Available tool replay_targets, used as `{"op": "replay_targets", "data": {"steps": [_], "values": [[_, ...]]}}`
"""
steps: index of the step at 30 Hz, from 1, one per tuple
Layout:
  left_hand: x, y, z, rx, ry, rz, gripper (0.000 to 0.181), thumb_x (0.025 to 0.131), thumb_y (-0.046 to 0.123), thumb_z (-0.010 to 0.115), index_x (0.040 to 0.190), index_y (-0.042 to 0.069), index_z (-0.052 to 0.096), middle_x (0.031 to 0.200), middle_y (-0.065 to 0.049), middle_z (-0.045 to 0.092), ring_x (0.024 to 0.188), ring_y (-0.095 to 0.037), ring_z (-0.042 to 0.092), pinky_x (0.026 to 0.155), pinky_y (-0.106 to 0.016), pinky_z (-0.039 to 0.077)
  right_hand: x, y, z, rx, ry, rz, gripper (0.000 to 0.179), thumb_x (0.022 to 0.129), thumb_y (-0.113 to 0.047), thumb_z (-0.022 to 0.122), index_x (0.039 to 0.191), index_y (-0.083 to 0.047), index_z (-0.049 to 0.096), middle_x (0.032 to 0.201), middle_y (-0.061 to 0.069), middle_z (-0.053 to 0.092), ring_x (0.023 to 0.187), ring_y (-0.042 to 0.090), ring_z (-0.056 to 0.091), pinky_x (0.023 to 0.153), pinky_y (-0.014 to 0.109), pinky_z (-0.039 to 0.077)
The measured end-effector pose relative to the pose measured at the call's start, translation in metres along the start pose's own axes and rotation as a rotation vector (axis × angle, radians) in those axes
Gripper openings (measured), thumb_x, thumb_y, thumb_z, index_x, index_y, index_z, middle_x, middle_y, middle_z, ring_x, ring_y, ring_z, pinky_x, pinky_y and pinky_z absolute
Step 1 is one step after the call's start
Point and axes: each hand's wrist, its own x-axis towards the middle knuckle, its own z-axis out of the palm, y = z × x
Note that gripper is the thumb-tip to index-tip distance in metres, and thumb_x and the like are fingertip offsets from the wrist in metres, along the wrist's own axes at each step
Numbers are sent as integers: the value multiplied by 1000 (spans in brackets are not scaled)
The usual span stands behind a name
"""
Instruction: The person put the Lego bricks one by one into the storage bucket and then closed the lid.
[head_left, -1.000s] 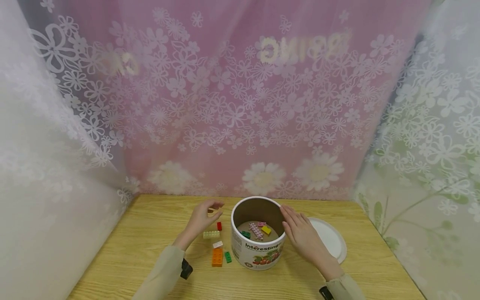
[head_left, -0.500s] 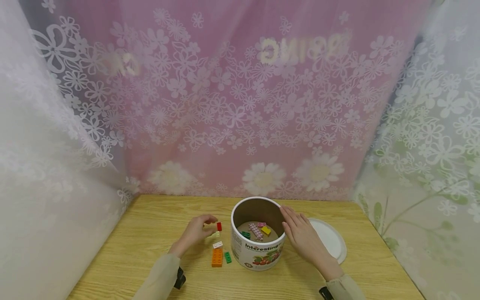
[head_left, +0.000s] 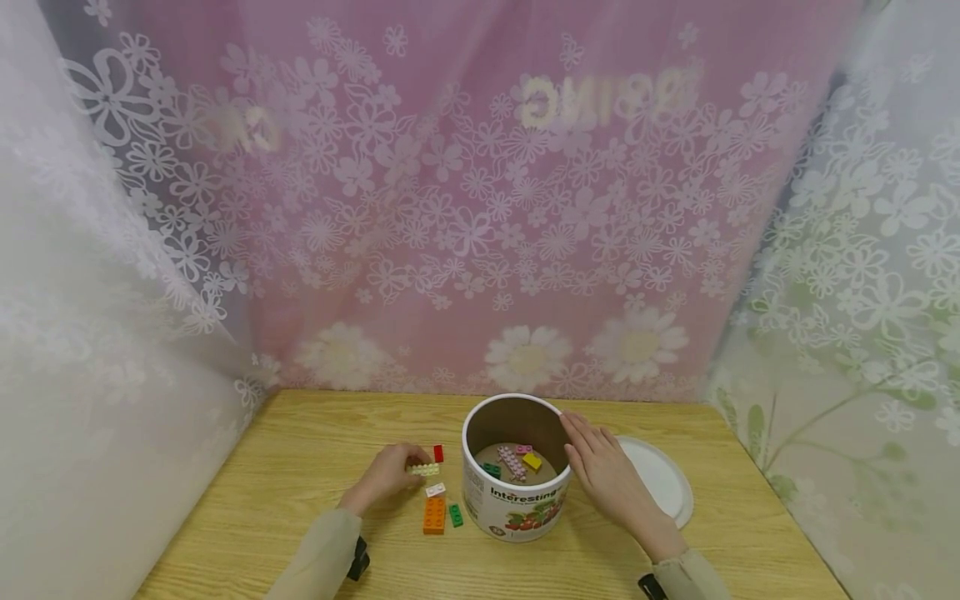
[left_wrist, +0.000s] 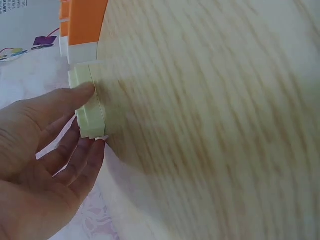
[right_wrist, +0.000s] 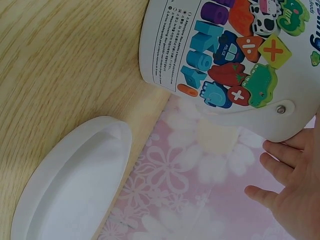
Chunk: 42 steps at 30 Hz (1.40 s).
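Note:
My left hand (head_left: 384,477) pinches a pale yellow toy building brick (head_left: 425,469) at table level, left of the white bucket (head_left: 480,502). In the left wrist view the thumb presses one long side of the brick (left_wrist: 91,107), with fingertips at its end and far side. A red brick (head_left: 438,453) lies just behind it. Nearer lie a white brick (head_left: 436,490), an orange brick (head_left: 434,517) and a green brick (head_left: 456,515). My right hand (head_left: 606,468) rests with straight fingers against the bucket's right rim. Inside are a long pink brick (head_left: 512,462), a yellow brick (head_left: 532,461) and others.
A white round lid (head_left: 666,479) lies on the wooden table (head_left: 315,433) behind the right forearm; the right wrist view shows its raised rim. Floral curtains (head_left: 480,208) enclose the table at the back and both sides.
My left hand has come down and slightly left from above the bricks, and its thumb and fingers now hold the pale yellow brick. The right hand and bucket stay in place.

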Motion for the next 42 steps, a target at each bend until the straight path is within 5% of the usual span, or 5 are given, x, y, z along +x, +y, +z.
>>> {"op": "replay_targets", "data": {"steps": [10, 42], "values": [[2, 0, -6, -31, 24, 6, 21, 88, 4, 78, 108, 7, 74, 102, -4, 71, 91, -21, 63, 78, -36, 54, 0, -1, -1, 8, -5, 6, 50, 108, -24, 48, 154, -4, 42, 156, 13, 44, 143, 32, 43, 115, 59, 33], [15, 64, -67, 30, 158, 83, 23, 90, 13, 78, 113, 14, 76, 105, -4, 71, 91, -20, 64, 78, -36, 58, 0, -4, -4, 15, -28, 25, 50, 109, -27, 45, 154, -3, 42, 157, 14, 44, 143, 34, 42, 117, 59, 31]]}}
